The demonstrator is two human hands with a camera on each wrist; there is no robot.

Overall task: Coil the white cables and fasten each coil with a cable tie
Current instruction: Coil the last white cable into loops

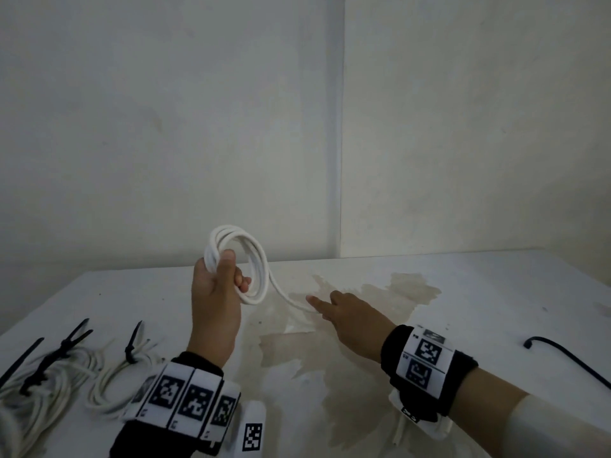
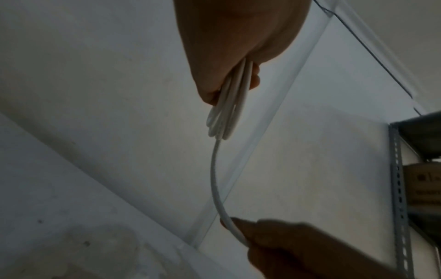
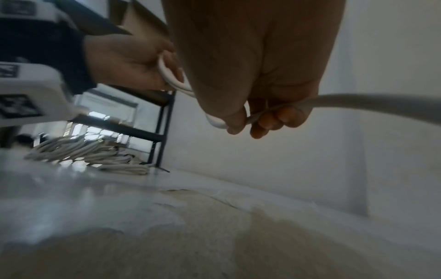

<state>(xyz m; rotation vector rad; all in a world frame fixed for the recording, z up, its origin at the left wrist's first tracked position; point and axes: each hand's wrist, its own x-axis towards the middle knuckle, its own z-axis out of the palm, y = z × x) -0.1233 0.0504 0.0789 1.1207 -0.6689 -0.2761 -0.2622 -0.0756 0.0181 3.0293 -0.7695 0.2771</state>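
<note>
My left hand [image 1: 218, 285] holds up a coil of white cable [image 1: 256, 259] above the table, thumb pressed on the loops. In the left wrist view the loops [image 2: 226, 113] hang edge-on from that hand. A free length of the cable [image 1: 287, 297] runs down and right to my right hand [image 1: 334, 309], which pinches it low over the table. The right wrist view shows the fingers [image 3: 274, 117] curled round the cable [image 3: 358, 102]. A loose black cable tie [image 1: 568, 358] lies at the right edge of the table.
Tied white coils [image 1: 49, 375] with black ties [image 1: 132, 345] lie at the front left. The white table [image 1: 463, 292] has a brown stain in the middle. A wall stands behind it. A metal shelf [image 2: 401, 188] stands to the side.
</note>
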